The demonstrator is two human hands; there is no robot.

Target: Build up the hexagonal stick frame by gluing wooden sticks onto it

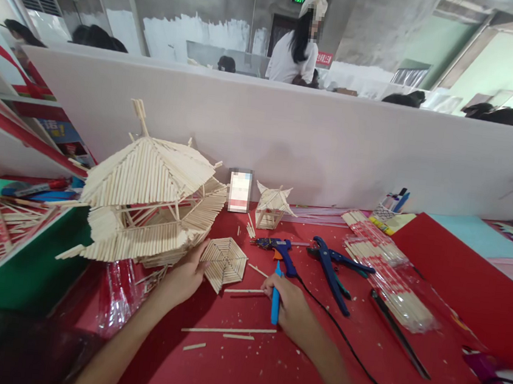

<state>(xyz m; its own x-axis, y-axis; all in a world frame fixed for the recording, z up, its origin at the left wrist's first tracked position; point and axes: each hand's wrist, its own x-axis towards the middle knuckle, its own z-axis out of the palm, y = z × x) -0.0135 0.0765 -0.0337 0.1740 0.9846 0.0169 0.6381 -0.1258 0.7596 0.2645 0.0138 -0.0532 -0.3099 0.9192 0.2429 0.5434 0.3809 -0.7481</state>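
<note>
My left hand (190, 273) grips the left edge of a many-sided panel (227, 263) of thin wooden sticks marked with dark lines; some of its fingers are hidden. Just beside and above that hand stands a large pavilion model (154, 203) with a two-tiered stick roof. In my right hand (290, 305) is a blue marker (275, 307), closed in the fingers and held roughly upright. A loose stick (243, 291) on the red table reaches toward my right fingertips; whether they touch it I cannot tell.
A blue glue gun (278, 246) with a black cord, cutting pliers (333, 273), a black knife-like tool (399, 335) and bagged sticks (394, 280) lie right. A small stick pavilion (272, 206) stands behind, before a white partition (335, 139). A person (294, 49) is beyond it.
</note>
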